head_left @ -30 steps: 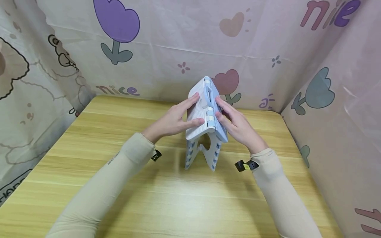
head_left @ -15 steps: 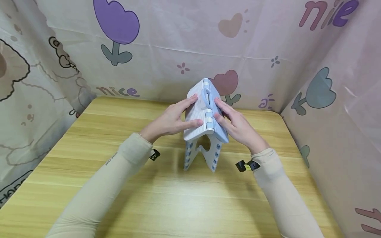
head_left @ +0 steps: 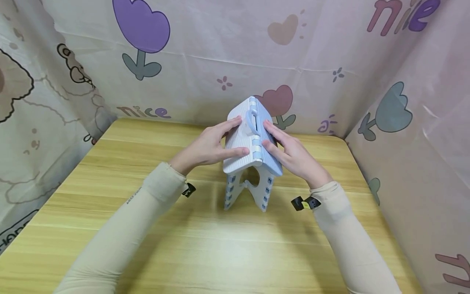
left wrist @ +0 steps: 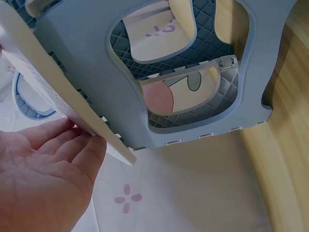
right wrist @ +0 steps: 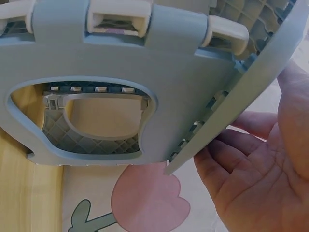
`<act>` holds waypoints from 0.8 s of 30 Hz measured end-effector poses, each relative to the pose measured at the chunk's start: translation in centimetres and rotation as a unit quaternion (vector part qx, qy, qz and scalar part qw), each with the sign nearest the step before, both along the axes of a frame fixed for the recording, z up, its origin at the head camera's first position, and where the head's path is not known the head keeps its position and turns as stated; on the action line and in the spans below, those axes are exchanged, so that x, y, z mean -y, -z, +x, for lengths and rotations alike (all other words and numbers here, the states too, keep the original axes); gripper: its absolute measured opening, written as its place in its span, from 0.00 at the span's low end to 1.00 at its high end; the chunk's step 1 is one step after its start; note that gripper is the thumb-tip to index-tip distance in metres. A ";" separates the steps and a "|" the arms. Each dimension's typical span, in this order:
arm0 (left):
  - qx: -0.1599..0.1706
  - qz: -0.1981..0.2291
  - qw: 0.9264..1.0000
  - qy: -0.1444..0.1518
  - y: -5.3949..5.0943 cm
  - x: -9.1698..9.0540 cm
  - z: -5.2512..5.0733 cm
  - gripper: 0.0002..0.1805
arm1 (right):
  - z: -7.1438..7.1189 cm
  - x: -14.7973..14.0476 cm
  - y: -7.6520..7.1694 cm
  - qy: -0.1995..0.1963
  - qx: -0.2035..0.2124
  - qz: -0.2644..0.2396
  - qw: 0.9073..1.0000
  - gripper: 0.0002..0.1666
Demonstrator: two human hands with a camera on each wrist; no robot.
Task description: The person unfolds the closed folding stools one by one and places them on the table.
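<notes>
A white and light-blue folding step stool (head_left: 238, 163) stands half folded on the wood-grain table, its ridged top bent into a peak. A blue carry handle (head_left: 249, 123) sits along the hinge line. The left hand (head_left: 207, 148) lies on the white left panel, fingers extended and thumb near the ridge. On the blue right panel rests the right hand (head_left: 295, 155), its fingers likewise stretched out. In the left wrist view the fingers of the left hand (left wrist: 48, 179) touch the panel's outer face. The right wrist view has the right hand (right wrist: 260, 179) against the other panel.
The wooden table (head_left: 227, 253) stretches around the stool. A printed cloth (head_left: 205, 61) hangs close behind it and along both sides. Black straps, including the right wrist strap (head_left: 306, 203), are worn over the beige sleeves.
The top panels have spread slightly wider apart, and the peak has flattened a little. The left hand has shifted a little to the left with its panel; the right hand has barely moved.
</notes>
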State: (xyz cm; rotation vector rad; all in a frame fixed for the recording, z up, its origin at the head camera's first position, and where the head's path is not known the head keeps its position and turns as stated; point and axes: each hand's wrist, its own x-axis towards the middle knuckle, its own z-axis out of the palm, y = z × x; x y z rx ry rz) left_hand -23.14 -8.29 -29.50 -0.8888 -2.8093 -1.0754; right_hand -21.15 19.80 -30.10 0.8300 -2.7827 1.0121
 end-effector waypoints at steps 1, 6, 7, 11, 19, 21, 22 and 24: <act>-0.001 0.001 1.000 -0.002 0.0 0.0 0.1 0.54 | 0.0 0.0 0.0 -0.001 0.001 0.000 1.000 0.43; 0.001 -0.002 1.000 -0.013 0.0 -0.1 0.1 0.53 | -0.1 -0.2 0.0 -0.004 0.005 -0.001 1.000 0.42; 0.003 -0.003 1.000 -0.014 0.0 -0.1 0.2 0.54 | -0.1 -0.2 0.0 -0.003 0.006 0.000 1.000 0.42; 0.009 -0.008 1.000 -0.016 -0.1 0.0 0.3 0.54 | 0.0 -0.2 0.1 -0.003 0.003 0.004 1.000 0.42; 0.004 -0.029 1.000 -0.003 -0.6 0.2 0.5 0.56 | 0.1 -0.4 0.0 0.001 0.004 0.017 1.000 0.42; 0.001 -0.034 0.999 -0.003 -0.8 0.3 0.4 0.56 | 0.1 -0.4 -0.1 0.002 0.006 0.020 1.000 0.41; 0.002 -0.037 0.999 -0.005 -0.9 0.3 0.4 0.57 | 0.1 -0.3 -0.2 0.001 0.006 0.022 1.000 0.41; 0.005 -0.045 0.999 -0.008 -1.2 0.4 0.4 0.57 | 0.1 -0.3 -0.3 0.001 0.008 0.026 1.000 0.41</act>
